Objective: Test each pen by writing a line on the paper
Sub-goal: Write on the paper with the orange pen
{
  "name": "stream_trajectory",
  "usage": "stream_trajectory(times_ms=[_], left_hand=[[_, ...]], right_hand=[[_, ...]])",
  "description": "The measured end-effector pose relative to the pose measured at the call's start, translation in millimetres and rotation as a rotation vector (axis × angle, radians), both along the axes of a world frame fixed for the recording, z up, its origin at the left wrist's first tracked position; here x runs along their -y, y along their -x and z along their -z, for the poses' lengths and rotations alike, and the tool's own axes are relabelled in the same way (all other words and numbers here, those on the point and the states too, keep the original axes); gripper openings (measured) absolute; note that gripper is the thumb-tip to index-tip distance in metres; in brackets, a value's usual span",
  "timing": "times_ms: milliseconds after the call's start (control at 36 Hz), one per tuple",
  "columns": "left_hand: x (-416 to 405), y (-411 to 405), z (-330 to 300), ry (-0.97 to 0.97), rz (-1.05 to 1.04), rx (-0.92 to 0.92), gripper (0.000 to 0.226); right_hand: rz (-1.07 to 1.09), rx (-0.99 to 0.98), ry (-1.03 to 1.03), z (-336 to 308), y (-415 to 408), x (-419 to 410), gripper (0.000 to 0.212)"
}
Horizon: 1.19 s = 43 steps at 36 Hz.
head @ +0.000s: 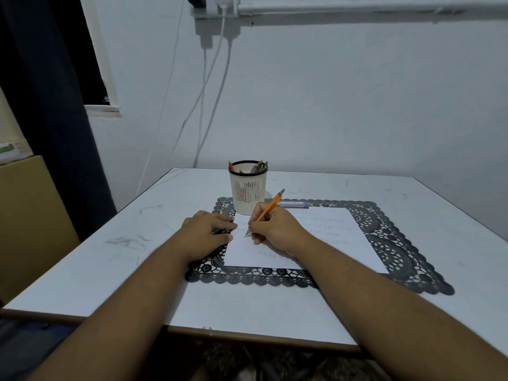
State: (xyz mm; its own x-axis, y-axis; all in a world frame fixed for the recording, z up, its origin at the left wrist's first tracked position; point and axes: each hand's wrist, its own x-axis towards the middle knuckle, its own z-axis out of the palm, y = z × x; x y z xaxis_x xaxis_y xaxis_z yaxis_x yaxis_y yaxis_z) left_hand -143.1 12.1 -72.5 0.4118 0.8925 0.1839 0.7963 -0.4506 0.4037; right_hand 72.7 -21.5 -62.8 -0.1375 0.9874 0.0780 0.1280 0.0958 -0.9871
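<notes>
A white sheet of paper (330, 237) lies on a black lace placemat (398, 243), with several faint written lines on it. My right hand (275, 229) grips an orange pen (270, 206), its tip touching the paper near the left edge. My left hand (206, 229) rests on the mat with its fingertips pressing the paper's left edge. A white mesh pen cup (248, 191) with a black rim stands at the mat's far left corner and holds several pens. Another pen (294, 204) lies flat just beyond the paper's far edge.
The white table (110, 257) has scuff marks and its front edge runs close to me. A cardboard box (27, 215) stands to the left. White cables (203, 92) hang down the wall behind the table, beside a dark curtain (55, 105).
</notes>
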Motion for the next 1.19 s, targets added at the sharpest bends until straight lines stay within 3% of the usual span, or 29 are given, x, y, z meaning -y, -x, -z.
stream_trajectory(times_ms=[611, 1194], left_hand=[[-1, 0, 1, 0.007, -0.003, 0.011, 0.037], [2, -2, -1, 0.02, -0.017, 0.035, 0.037]], right_hand=[[0.032, -0.05, -0.032, 0, -7, 2, 0.018], [0.048, 0.039, -0.023, -1, -7, 4, 0.015]])
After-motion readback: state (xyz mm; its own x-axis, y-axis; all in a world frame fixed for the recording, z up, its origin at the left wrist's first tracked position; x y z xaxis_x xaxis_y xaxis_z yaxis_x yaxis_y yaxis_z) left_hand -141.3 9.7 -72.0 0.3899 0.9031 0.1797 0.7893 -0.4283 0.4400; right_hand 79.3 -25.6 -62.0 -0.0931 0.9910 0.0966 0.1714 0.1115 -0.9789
